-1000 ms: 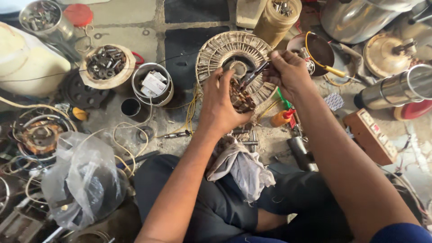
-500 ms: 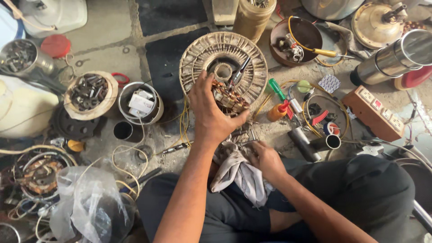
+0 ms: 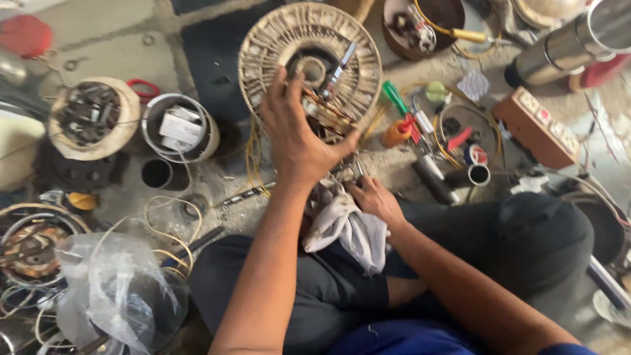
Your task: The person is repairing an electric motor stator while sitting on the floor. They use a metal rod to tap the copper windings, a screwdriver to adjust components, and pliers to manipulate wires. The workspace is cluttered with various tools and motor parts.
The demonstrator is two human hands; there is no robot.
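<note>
Left of the round wound stator stand a tub of metal parts and a white can, within reach; the left hand lies spread on the stator's lower edge, fingers curled over its copper wires, seemingly to steady it on the floor. Just below the stator, the right hand rests beside a grey rag on the lap (whether it grips anything I cannot tell), and the stator's top rim is cut off.
</note>
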